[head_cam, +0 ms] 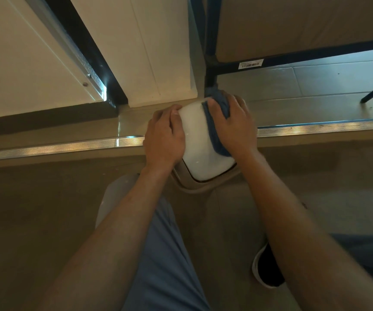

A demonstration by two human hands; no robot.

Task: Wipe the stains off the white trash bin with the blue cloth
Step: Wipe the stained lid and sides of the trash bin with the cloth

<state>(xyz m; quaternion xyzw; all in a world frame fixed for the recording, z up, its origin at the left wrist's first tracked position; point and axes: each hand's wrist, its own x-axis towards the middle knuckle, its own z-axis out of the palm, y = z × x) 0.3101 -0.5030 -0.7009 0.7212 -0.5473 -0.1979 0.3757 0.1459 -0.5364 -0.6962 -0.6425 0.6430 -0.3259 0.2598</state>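
Observation:
The white trash bin (200, 144) stands on the floor in the middle of the view, seen from above, its glossy white lid set in a beige rim. My left hand (164, 135) grips the lid's left side, fingers curled over the edge. My right hand (232, 124) presses the blue cloth (214, 135) flat against the lid's right side. The cloth bunches out past my fingers at the far edge. The bin's body below the rim is hidden.
A metal threshold strip (57, 148) crosses the floor under the bin. A white door panel (149, 52) and dark frame stand behind on the left. Blue metal furniture legs (211, 52) rise right behind the bin. My knee and a black shoe (268, 268) are below.

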